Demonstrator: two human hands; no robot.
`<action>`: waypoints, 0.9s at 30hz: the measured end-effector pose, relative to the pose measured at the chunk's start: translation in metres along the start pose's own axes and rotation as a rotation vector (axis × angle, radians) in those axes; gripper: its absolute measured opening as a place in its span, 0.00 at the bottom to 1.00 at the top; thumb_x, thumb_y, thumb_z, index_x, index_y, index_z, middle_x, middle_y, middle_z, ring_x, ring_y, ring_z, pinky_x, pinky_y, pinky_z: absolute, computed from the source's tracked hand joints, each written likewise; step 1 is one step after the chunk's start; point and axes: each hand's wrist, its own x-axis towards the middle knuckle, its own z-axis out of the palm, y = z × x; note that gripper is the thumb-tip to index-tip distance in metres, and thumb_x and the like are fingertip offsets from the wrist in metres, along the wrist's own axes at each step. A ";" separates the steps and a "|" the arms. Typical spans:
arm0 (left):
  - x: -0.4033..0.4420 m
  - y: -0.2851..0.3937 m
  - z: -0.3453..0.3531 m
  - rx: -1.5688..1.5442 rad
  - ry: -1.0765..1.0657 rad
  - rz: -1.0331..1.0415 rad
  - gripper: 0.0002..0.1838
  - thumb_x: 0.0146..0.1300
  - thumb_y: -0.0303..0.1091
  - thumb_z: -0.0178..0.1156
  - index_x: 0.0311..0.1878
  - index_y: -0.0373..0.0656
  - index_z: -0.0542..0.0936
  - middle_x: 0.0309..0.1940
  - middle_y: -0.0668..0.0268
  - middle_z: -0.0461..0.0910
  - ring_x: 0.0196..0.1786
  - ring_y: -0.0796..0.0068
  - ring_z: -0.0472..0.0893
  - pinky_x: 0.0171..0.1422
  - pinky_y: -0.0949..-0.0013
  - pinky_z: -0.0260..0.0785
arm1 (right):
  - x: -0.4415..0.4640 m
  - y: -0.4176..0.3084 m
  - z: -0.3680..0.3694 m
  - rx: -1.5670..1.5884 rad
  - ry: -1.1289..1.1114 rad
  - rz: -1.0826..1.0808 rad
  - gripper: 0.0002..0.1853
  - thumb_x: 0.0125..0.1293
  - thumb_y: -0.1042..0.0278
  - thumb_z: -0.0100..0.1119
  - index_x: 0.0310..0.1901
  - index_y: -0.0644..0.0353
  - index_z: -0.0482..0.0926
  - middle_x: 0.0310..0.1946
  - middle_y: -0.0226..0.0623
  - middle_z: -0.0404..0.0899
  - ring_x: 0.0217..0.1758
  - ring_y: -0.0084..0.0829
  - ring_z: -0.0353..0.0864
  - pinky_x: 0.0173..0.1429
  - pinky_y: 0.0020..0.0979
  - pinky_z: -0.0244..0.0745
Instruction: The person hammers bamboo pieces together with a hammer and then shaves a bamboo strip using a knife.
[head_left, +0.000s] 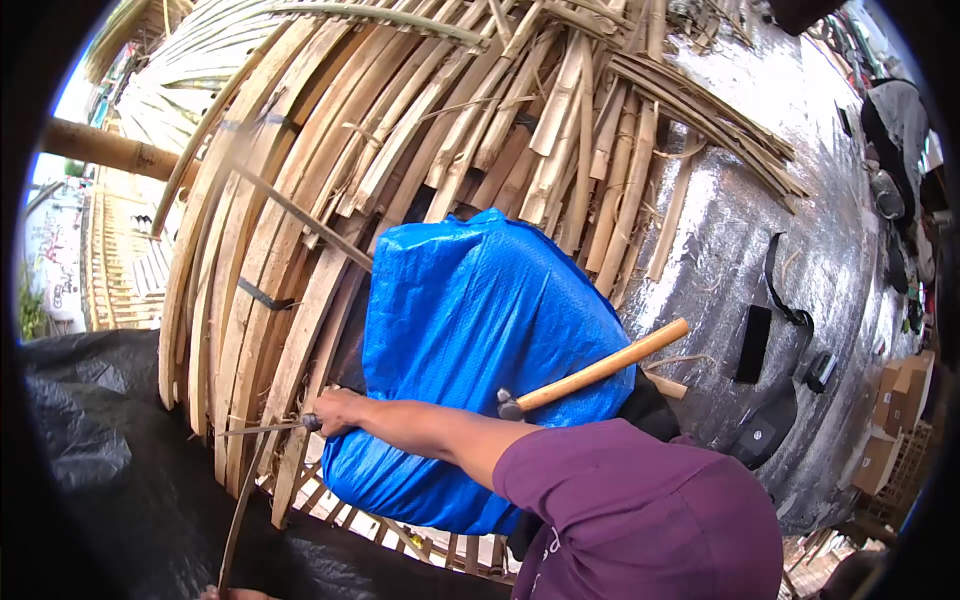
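Observation:
My right hand [338, 411], at the end of a purple sleeve, is closed around the dark handle of a knife [262, 429]. The blade points left and crosses a thin curved bamboo strip [240, 515]. At the bottom edge of the view, only part of my left hand [236, 594] shows, with its fingers closed at the strip's lower end. A blue woven tarp [470, 320] covers my lap. Lying across it is a hammer [605, 366] with a pale wooden handle and a small metal head.
Split bamboo slats [270, 230] are piled ahead and to the left. A bamboo pole [110, 148] sticks out at far left. Black sheeting [90, 460] spreads at lower left. On the silvery sheet floor [700, 290] at right lie dark straps and a black rectangular object [752, 345]. Cardboard boxes [893, 420] stand farther right.

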 end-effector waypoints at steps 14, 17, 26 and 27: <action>-0.027 0.008 0.071 0.185 0.304 0.034 0.09 0.63 0.44 0.46 0.34 0.50 0.68 0.11 0.77 0.49 0.14 0.85 0.46 0.19 0.76 0.38 | -0.004 -0.073 -0.021 0.132 -0.402 -0.470 0.11 0.47 0.65 0.63 0.31 0.62 0.80 0.25 0.50 0.81 0.32 0.45 0.83 0.40 0.43 0.76; -0.027 0.008 0.065 0.204 0.347 0.055 0.09 0.62 0.44 0.47 0.35 0.50 0.67 0.11 0.78 0.49 0.13 0.85 0.45 0.19 0.76 0.36 | 0.008 -0.055 -0.011 0.126 -0.408 -0.268 0.13 0.49 0.62 0.63 0.30 0.65 0.80 0.28 0.52 0.82 0.34 0.44 0.83 0.41 0.42 0.76; -0.018 0.001 0.075 0.185 0.238 0.038 0.10 0.63 0.45 0.48 0.37 0.50 0.71 0.11 0.77 0.48 0.13 0.86 0.46 0.18 0.76 0.37 | 0.011 -0.023 -0.027 0.026 -0.219 -0.001 0.16 0.49 0.58 0.64 0.33 0.64 0.83 0.30 0.53 0.83 0.35 0.41 0.84 0.43 0.40 0.77; -0.014 -0.002 0.074 0.180 0.227 0.037 0.10 0.63 0.45 0.48 0.37 0.50 0.71 0.11 0.77 0.49 0.13 0.86 0.46 0.18 0.76 0.37 | 0.018 -0.013 -0.018 -0.001 -0.218 -0.072 0.16 0.49 0.59 0.64 0.31 0.65 0.82 0.26 0.51 0.82 0.32 0.40 0.83 0.40 0.41 0.76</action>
